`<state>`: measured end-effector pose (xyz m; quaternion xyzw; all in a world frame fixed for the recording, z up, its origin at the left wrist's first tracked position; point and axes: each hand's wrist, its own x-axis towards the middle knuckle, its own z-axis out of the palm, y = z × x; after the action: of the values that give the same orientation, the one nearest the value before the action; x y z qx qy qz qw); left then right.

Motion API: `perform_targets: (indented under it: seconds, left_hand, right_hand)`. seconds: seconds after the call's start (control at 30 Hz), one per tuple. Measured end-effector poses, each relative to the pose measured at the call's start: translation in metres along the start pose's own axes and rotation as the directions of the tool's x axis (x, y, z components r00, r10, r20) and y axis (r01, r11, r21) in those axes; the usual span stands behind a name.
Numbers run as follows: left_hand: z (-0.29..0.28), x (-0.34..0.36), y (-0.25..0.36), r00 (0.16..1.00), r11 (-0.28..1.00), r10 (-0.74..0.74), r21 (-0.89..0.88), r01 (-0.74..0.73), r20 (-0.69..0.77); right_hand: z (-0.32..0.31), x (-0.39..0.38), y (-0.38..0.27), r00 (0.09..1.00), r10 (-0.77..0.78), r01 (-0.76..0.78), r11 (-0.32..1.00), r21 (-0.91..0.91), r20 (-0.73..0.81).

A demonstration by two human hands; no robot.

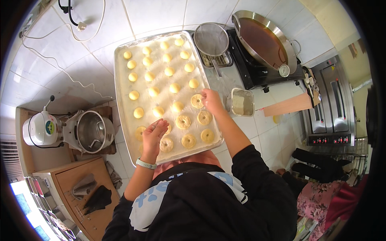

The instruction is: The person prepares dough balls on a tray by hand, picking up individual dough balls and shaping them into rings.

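A large metal tray dusted with flour lies in front of me. Rows of small dough balls fill its far part, and flattened dough rings with small holes line the near part. My right hand is at the tray's right edge, its closed fingertips against or just beside a dough ring. Whether it grips anything is hidden. Over the near left of the tray is my left hand, with a pale watch on the wrist. Its fingers are bunched together above partly covered rings; anything between them is hidden.
Right of the tray are a strainer, a container with pale contents and a wide pan of brown liquid on a black stove. A stand mixer stands left, an oven far right. Another person's floral clothing shows lower right.
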<state>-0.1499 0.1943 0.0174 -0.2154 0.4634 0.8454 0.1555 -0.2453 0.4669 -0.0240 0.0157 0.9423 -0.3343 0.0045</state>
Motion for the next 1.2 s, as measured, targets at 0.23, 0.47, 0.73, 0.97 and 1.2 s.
perform_targets:
  seconds: [0.23,0.47,0.73,0.97,1.2]
  left_hand:
    - [-0.029,-0.003,0.002,0.996,0.998,0.013,-0.06,-0.019,-0.086]
    - [-0.005,0.001,-0.001,0.994,0.992,-0.106,-0.063,0.108,0.028]
    - [0.02,0.019,-0.01,0.889,0.844,-0.365,-0.305,0.441,0.275]
    - [0.008,0.034,-0.002,0.776,0.56,-0.182,-0.585,0.587,0.604]
    - [-0.049,0.0,0.026,0.963,0.701,-0.099,-0.669,0.245,0.249]
  right_hand:
    - [-0.11,-0.026,0.029,0.971,-0.065,-0.014,0.944,-0.33,-0.229]
    - [-0.087,-0.028,0.094,0.959,0.277,-0.265,0.809,-0.525,-0.057]
    - [-0.091,-0.073,-0.041,0.998,-0.049,0.055,0.977,-0.204,0.035]
    - [0.034,-0.082,-0.086,0.902,-0.388,0.429,0.854,-0.294,0.189]
    - [0.073,-0.056,-0.064,0.879,-0.4,0.476,0.774,-0.417,0.26]
